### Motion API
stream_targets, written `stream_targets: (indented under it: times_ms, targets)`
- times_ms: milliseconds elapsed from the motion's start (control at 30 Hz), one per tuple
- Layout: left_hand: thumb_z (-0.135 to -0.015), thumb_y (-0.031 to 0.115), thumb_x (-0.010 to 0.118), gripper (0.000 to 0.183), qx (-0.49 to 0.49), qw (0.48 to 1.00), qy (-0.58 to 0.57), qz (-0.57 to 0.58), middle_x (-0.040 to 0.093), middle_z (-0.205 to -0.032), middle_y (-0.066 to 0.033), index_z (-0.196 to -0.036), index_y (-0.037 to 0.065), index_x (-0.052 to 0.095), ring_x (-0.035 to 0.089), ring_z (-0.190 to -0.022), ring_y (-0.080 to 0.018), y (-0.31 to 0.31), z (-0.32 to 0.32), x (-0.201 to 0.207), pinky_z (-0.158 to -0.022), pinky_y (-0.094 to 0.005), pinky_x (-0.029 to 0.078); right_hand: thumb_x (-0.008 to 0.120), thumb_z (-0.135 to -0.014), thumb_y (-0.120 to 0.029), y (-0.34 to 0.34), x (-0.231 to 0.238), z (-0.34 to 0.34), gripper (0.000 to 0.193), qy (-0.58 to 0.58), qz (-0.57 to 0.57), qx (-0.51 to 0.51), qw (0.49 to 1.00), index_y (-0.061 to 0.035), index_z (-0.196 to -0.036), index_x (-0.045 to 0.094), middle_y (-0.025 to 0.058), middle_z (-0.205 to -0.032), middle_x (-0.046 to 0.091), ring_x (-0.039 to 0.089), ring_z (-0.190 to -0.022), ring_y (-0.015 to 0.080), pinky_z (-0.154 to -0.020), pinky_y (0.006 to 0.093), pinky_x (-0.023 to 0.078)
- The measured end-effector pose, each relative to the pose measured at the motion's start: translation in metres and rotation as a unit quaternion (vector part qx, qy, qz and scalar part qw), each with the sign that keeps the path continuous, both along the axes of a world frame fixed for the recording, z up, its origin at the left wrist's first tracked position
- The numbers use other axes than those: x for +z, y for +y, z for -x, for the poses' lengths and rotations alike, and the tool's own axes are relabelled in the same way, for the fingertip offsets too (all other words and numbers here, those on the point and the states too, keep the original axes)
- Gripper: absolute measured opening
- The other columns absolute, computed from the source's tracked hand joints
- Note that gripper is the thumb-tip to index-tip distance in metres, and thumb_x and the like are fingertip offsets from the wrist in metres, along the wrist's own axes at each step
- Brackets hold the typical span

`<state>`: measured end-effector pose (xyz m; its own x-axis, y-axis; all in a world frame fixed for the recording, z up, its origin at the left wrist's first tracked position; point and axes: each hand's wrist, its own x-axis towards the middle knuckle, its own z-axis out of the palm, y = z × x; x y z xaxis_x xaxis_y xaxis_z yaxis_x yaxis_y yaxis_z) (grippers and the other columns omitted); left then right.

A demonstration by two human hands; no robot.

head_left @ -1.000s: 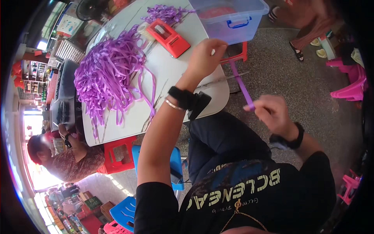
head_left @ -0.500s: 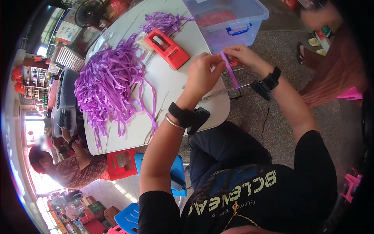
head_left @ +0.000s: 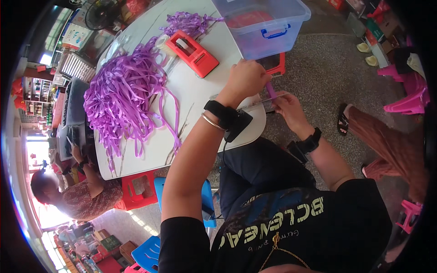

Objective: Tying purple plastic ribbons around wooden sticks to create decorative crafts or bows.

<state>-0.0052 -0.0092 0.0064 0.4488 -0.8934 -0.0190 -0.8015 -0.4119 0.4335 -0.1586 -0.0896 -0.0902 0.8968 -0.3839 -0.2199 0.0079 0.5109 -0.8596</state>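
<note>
A short strip of purple ribbon hangs off the near right side of the white table. My left hand is closed on its upper end. My right hand is lower, its fingers closed around the strip's lower part; a thin pale line crosses there, and I cannot tell what it is. Left of my hands lies a large tangled heap of purple ribbons. A red tape dispenser stands between the heap and my left hand. Behind it is a smaller purple ribbon bunch.
A clear plastic bin with a blue latch stands beyond the table, on a red stool. Another person sits at the left. At the right, a person in brown trousers stands near pink stools.
My right hand has moved down along the ribbon strip toward me. The left hand has shifted slightly right and turned back-up. The person at right has moved, showing their legs.
</note>
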Motion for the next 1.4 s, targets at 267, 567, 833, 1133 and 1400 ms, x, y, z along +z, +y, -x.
stream_targets:
  times_ms: [267, 567, 833, 1133, 1400]
  targets:
    - [-0.077, 0.033, 0.06, 0.022, 0.005, 0.997, -0.001, -0.076, 0.064, -0.077, -0.0091, -0.077, 0.014, 0.07, 0.057, -0.084, -0.0304, -0.005, 0.002, 0.008, -0.077, -0.0428, 0.04, 0.061, -0.084, -0.012, -0.007, -0.002, 0.005, 0.008, -0.055, -0.02, 0.025, 0.998, -0.0069, -0.088, 0.056, 0.0, -0.078, 0.059, 0.05, -0.065, 0.0034, -0.054, 0.0175, 0.036]
    - [-0.081, 0.028, 0.056, 0.023, 0.002, 0.999, -0.016, 0.041, 0.063, -0.077, -0.0117, -0.076, 0.009, 0.068, 0.058, -0.076, -0.0295, 0.008, 0.006, 0.006, -0.069, -0.0385, 0.044, 0.059, -0.085, -0.015, -0.006, 0.026, 0.01, 0.015, 0.017, 0.014, 0.058, 0.998, -0.0038, -0.095, 0.06, -0.0011, -0.077, 0.059, 0.049, -0.063, 0.0032, -0.054, 0.0163, 0.036]
    - [-0.095, 0.03, 0.038, 0.036, 0.071, 0.826, 0.524, 0.192, 0.047, -0.065, -0.0001, -0.107, 0.001, 0.056, 0.044, -0.059, -0.009, 0.072, 0.083, 0.028, -0.053, -0.0231, 0.036, 0.058, -0.086, -0.026, -0.002, 0.034, 0.017, 0.018, 0.058, 0.029, 0.076, 0.995, -0.0082, -0.086, 0.06, -0.0064, -0.068, 0.052, 0.045, -0.057, 0.0011, -0.049, 0.0142, 0.033]
    - [-0.093, 0.051, 0.028, 0.053, 0.201, 0.541, 0.773, 0.262, 0.038, -0.063, 0.0003, -0.121, 0.007, 0.034, 0.035, -0.054, -0.0103, 0.062, 0.128, 0.004, -0.052, -0.0228, 0.03, 0.056, -0.087, -0.025, -0.006, 0.036, 0.013, 0.019, 0.025, 0.042, 0.124, 0.991, -0.007, -0.082, 0.059, -0.0075, -0.058, 0.047, 0.04, -0.05, 0.0002, -0.046, 0.0159, 0.03]
    - [-0.092, 0.041, 0.034, 0.034, 0.086, 0.354, 0.872, 0.329, 0.034, -0.064, 0.0013, -0.09, 0.008, 0.042, 0.033, -0.057, -0.01, 0.055, 0.111, -0.013, -0.055, -0.0237, 0.031, 0.053, -0.089, -0.026, -0.006, 0.041, 0.015, 0.022, 0.039, 0.007, 0.138, 0.99, -0.0062, -0.082, 0.059, -0.0069, -0.057, 0.047, 0.04, -0.049, 0.0009, -0.045, 0.0165, 0.029]
